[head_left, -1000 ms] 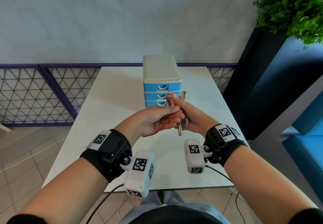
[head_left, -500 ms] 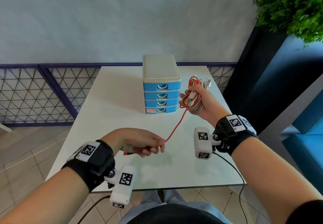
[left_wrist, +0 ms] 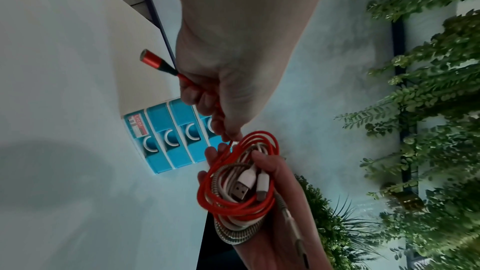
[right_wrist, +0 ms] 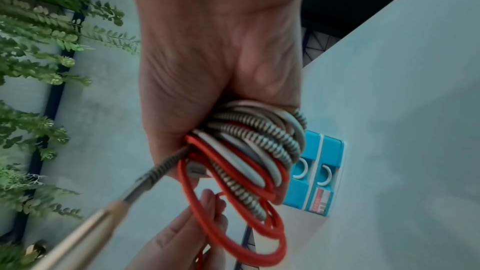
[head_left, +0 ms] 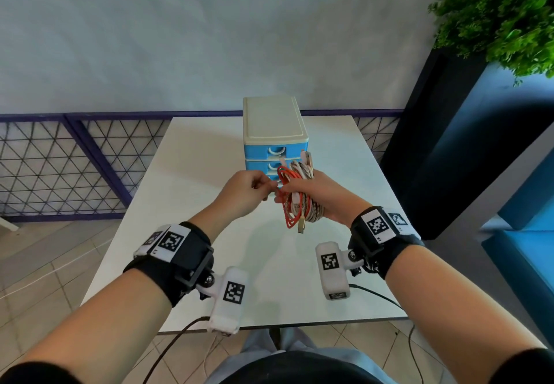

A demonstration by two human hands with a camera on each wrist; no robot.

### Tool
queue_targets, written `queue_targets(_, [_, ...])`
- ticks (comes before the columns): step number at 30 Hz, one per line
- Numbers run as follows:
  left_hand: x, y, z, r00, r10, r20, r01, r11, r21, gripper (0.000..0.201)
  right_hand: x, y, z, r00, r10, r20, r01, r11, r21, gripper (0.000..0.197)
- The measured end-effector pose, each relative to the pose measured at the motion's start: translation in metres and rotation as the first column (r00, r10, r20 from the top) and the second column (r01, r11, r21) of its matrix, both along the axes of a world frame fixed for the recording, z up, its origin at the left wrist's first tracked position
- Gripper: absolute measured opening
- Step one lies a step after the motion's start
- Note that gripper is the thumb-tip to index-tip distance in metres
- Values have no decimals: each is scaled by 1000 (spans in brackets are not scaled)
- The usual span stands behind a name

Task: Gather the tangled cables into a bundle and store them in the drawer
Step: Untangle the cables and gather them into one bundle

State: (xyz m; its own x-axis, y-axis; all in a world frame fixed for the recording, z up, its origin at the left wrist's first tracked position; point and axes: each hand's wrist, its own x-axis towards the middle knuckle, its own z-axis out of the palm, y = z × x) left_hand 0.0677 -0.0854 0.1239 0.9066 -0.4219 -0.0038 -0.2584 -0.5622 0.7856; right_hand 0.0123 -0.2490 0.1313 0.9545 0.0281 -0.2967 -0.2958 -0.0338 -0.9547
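My right hand [head_left: 311,192] grips a cable bundle [head_left: 296,201] of red, white and braided grey loops, held above the white table [head_left: 209,156]. The same cable bundle [left_wrist: 241,188] shows white USB plugs in its middle, and in the right wrist view the cable bundle [right_wrist: 249,151] fills my palm. My left hand [head_left: 248,189] pinches the free end of the red cable right beside the coil; its red plug [left_wrist: 152,60] sticks out behind my fingers. The blue drawer unit [head_left: 274,141] stands just behind both hands, all its drawers closed.
A gold-tipped braided plug [head_left: 301,228] hangs below the bundle. A purple lattice railing [head_left: 60,168] runs behind the table. A dark planter with a green plant [head_left: 494,18] stands at the right. The table's near edge [head_left: 269,325] is below my wrists.
My left hand, which had pulled the red cable out towards the table's near left, has come back up to the bundle. The stretched red strand is now looped into the coil.
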Motion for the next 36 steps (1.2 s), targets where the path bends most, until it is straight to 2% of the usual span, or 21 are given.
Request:
queue_targets(2, [-1,-1,1,1000,23,-4,-24,999,-33,21,-2,3,-1,1000,28,-6,-28,999,41,15])
queue_targets(4, [-2,0,0,998,27,-60,-27,1000,-12,25,-3,5,-2,999,41,-4,-41,999,17,14])
queue_targets(6, [-3,3,-2,963,19,-268,-38,997,-65,29,-4,4,-3,1000,7,1,-7,1000,-16,14])
queue_targets(7, [-3,5,-1,909,5,-417,-68,988,-136,29,-4,2,-4,999,-34,4,34,999,-27,11])
queue_targets(9, [-4,12,2,737,-66,-673,-192,933,-303,24,-4,-3,-6,994,-110,17,110,993,-38,8])
queue_targets(11, [-5,17,6,597,-186,-780,-313,842,-440,19,-4,-6,-7,992,-125,14,125,991,-38,7])
queue_targets(12, [-5,18,7,570,-240,-786,-336,805,-489,18,-4,-7,-8,994,-113,8,113,993,-37,6])
queue_targets(14, [-7,16,10,582,-285,-762,-321,780,-537,16,-4,-4,-7,998,-61,14,61,998,15,9])
queue_targets(16, [-10,10,12,630,-257,-733,-267,815,-515,11,-3,1,-5,999,-7,31,2,990,144,20])
queue_targets(18, [-12,5,12,660,-225,-717,-237,843,-483,15,-4,6,-1,997,50,56,-63,965,253,28])
queue_targets(21, [-13,0,8,708,-157,-689,-263,846,-464,11,-7,8,4,983,166,75,-181,935,304,35])
queue_targets(24, [-14,-1,6,742,-120,-659,-272,845,-460,8,-7,7,3,963,252,97,-270,915,299,26])
queue_targets(27, [-15,5,6,774,-143,-616,-230,844,-485,9,-2,4,-1,976,217,30,-218,947,234,36])
queue_targets(29, [-14,13,9,802,-147,-580,-179,866,-467,13,1,1,-1,982,186,-18,-183,976,116,28])
queue_targets(31, [-12,20,12,886,-75,-457,-98,934,-344,14,3,-5,2,984,162,-80,-162,987,4,20])
queue_targets(33, [-11,25,15,989,7,-147,-23,994,-107,22,6,-8,7,977,171,-128,-179,982,-58,17])
queue_targets(34, [-11,25,17,998,-10,61,7,999,49,32,8,-9,9,971,186,-150,-200,977,-81,17])
queue_targets(35, [-12,25,18,962,-91,258,35,976,215,47,10,-8,12,963,205,-174,-225,969,-102,17])
queue_targets(36, [-13,24,19,888,-212,408,56,931,362,64,11,-6,15,952,232,-197,-257,960,-112,17])
